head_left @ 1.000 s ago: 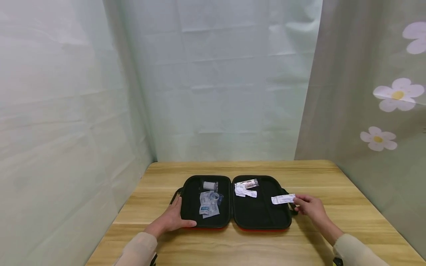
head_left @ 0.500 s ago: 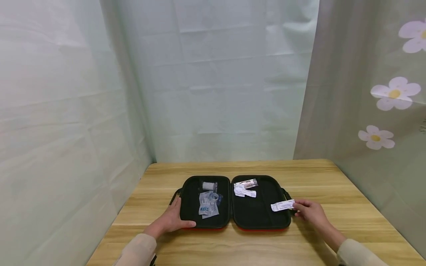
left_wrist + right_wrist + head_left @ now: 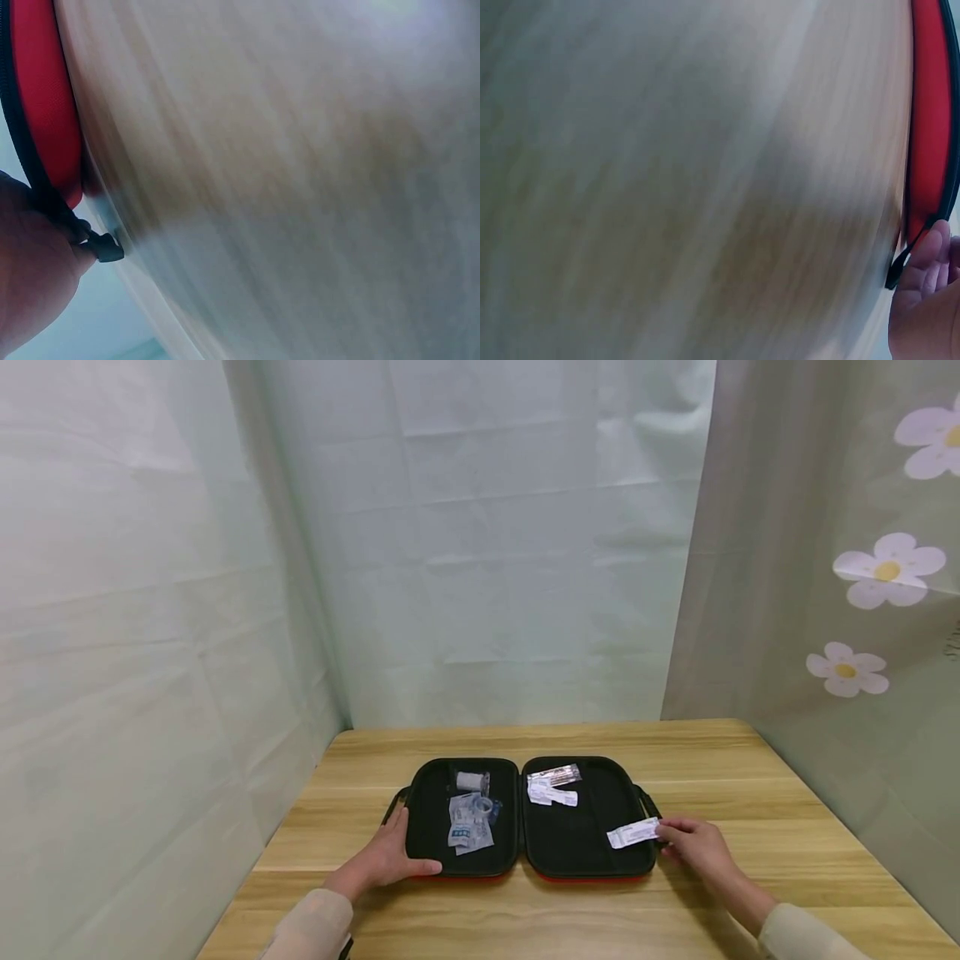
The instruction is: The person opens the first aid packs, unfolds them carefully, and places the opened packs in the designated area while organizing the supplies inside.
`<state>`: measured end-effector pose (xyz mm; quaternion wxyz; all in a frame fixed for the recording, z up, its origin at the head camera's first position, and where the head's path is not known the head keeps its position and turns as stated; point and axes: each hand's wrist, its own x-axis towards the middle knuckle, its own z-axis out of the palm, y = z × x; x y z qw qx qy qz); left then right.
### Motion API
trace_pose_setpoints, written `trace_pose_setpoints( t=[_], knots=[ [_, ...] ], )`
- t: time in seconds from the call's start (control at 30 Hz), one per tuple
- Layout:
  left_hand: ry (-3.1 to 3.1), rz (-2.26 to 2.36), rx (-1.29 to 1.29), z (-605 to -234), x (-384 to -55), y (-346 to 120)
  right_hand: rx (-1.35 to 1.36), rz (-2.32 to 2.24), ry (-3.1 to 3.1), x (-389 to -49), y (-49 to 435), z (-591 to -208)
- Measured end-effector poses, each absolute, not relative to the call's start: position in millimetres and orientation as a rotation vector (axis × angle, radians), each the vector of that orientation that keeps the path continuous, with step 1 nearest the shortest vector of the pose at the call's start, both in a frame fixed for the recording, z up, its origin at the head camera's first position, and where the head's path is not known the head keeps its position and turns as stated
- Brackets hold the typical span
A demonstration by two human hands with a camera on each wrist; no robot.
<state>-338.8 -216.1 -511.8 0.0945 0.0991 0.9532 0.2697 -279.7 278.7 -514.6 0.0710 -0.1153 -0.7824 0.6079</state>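
A first-aid case (image 3: pixel 462 852), black inside and red outside, lies unfolded on the wooden table. My left hand (image 3: pixel 387 852) rests against its left front corner, fingers straight along the side and thumb along the front edge. With my right hand (image 3: pixel 696 847) I pinch one end of a small white paper packet (image 3: pixel 632 833), which reaches over the right half near its outer edge. In the right wrist view, my right fingers sit by the red shell (image 3: pixel 930 112). The left wrist view has part of my left hand (image 3: pixel 37 277) beside the other red side.
In the left half lie a wrapped bandage roll (image 3: pixel 472 782), a clear tape ring (image 3: pixel 483 805) and printed packets (image 3: pixel 469 833). The right half holds a shiny sachet (image 3: pixel 557 774) and white packets (image 3: pixel 551 792). Curtains (image 3: pixel 495 568) surround the table (image 3: pixel 480 910).
My right hand has shifted slightly toward the front and left, bringing the white packet lower over the case's right half at more of a slant. My left hand stays at the corner.
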Motion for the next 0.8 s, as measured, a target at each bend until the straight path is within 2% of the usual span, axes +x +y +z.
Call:
trace_pose_setpoints(
  t=[0.27,0.8],
  knots=[
    [2.825,0.812,0.302,-514.3,-340.2,-217.2,-0.398,1.759,-2.400,-277.1,268.0,-514.5],
    [2.816,0.830,0.299,-512.6,-339.0,-215.9,-0.301,1.563,-2.481,-279.0,258.2,-508.4]
  ],
)
